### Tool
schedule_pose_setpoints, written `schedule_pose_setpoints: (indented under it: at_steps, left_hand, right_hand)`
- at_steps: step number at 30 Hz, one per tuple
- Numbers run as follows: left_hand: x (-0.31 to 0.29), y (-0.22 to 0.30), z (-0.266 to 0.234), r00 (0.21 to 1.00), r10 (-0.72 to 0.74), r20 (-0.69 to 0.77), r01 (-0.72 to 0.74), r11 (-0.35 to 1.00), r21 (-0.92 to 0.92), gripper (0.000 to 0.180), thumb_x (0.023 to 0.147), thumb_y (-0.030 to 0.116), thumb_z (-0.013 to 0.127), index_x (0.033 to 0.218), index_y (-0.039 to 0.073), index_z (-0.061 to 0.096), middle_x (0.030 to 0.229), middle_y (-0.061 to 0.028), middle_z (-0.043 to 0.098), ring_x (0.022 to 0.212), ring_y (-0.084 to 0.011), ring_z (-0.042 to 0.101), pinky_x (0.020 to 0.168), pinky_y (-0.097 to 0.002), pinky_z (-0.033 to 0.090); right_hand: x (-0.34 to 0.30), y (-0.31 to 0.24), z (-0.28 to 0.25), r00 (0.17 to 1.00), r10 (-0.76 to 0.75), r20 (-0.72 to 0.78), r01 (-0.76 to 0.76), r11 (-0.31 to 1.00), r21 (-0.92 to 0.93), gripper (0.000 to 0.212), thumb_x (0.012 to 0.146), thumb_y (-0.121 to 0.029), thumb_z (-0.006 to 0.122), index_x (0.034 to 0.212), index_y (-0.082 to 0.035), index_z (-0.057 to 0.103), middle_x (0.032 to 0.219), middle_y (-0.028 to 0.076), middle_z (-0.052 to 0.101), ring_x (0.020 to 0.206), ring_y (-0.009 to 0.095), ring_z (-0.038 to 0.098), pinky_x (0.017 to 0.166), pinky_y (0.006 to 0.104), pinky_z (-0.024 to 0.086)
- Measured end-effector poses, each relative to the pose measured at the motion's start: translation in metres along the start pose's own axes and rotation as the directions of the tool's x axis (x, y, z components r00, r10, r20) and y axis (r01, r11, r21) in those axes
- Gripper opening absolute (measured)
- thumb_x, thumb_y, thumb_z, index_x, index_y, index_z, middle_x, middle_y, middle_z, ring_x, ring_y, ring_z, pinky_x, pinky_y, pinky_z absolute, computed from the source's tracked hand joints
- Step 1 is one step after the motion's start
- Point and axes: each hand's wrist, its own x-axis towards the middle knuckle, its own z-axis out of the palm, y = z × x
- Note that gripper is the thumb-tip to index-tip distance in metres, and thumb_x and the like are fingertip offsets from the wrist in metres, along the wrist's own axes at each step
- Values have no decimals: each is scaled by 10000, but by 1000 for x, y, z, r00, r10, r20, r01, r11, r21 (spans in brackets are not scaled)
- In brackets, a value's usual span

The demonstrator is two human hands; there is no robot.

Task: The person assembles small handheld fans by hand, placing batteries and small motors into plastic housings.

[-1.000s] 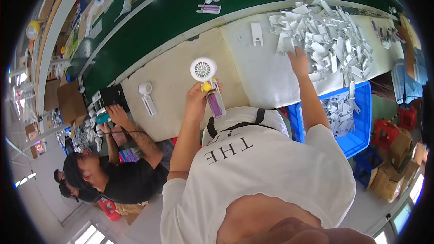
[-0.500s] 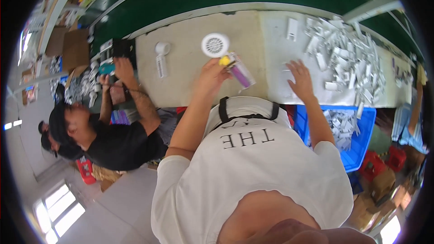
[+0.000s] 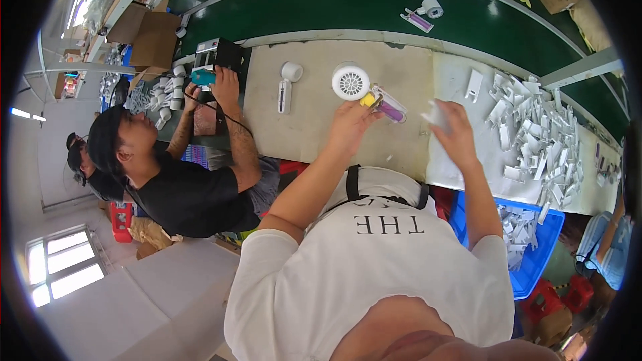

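My left hand (image 3: 353, 127) is closed on a white handheld fan (image 3: 351, 83) with a round slotted grille. Its handle lies uncovered, showing a purple cylindrical battery (image 3: 391, 112) and a yellow part (image 3: 368, 99) beside my fingertips. To the right, my right hand (image 3: 457, 137) grips a white plastic cover (image 3: 438, 116), smeared by motion and apart from the fan. Another white fan (image 3: 285, 95) lies on the table's left part. Farther back, on the green surface, rests one more fan with a purple battery (image 3: 420, 23).
Loose white plastic covers (image 3: 535, 134) are heaped on the table (image 3: 314, 140) at the right. Below its edge, a blue crate (image 3: 545, 244) holds more white parts. On the left, a co-worker (image 3: 167, 187) handles a teal object (image 3: 203, 77) by a black machine.
My right hand, earlier spread over the table, now grips a white cover. My left hand still holds the fan, its handle turned slightly. The whole view has shifted.
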Motion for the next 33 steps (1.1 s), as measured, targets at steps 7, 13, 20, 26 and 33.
schedule_pose_setpoints:
  at_steps: [7,13,20,26,33]
  left_hand:
    - [8,-3,13,983,179,-42,-180,984,-19,341,857,148,530,1163,3,487,1109,-87,564,983,-165,556,857,-307,437]
    - [0,-13,21,953,247,-176,-259,965,-50,200,810,84,595,1003,32,592,967,-27,610,825,-90,557,667,-231,442]
    - [1,9,42,926,371,-72,-375,926,-44,188,794,45,600,980,16,597,923,-34,615,839,-106,564,751,-244,453]
    - [3,39,77,874,484,48,-467,863,-192,173,802,19,580,975,12,582,914,-53,612,854,-139,583,775,-268,464]
    - [27,45,83,904,405,138,-380,908,-175,319,785,28,586,1087,-9,491,933,-144,599,901,-220,590,789,-356,486]
  right_hand:
    - [40,-90,34,949,-267,-169,247,961,-127,537,641,-75,681,1152,-72,514,1122,92,543,955,274,518,824,353,436]
    - [51,-94,46,936,-326,-133,308,941,-143,524,656,-69,674,1154,-50,513,1132,77,561,1046,290,497,892,377,384]
    - [39,-45,27,965,224,132,-258,756,602,382,848,-258,519,1129,-1,492,947,78,562,931,155,505,833,286,376]
    - [59,-68,14,952,299,60,-256,678,689,392,869,-350,480,1038,4,495,824,32,514,670,91,446,561,224,337]
    - [83,-64,6,945,-112,-308,216,920,328,459,796,-433,513,701,15,496,608,62,484,534,165,438,497,264,339]
